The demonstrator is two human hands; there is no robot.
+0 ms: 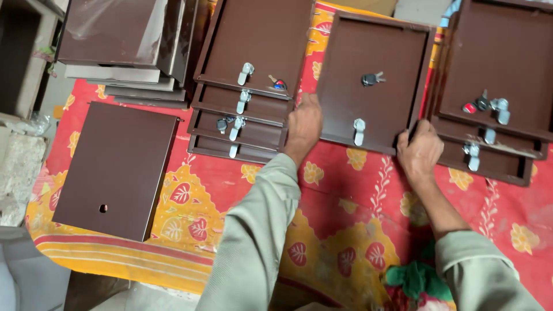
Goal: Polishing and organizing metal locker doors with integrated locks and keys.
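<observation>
Brown sheet-metal door panel [374,86], tray-like with raised rim, lies flat on the red floral-cloth table [345,190], long axis running away from the person. Left hand [304,128] curls on its near-left edge, right hand [420,151] on its near-right corner; bunch of keys [372,78] lies on it, beyond both hands.

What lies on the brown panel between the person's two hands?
In the head view, a silver cam latch sits on the brown panel between the left hand and the right hand; a small bunch of keys lies farther up.
</observation>
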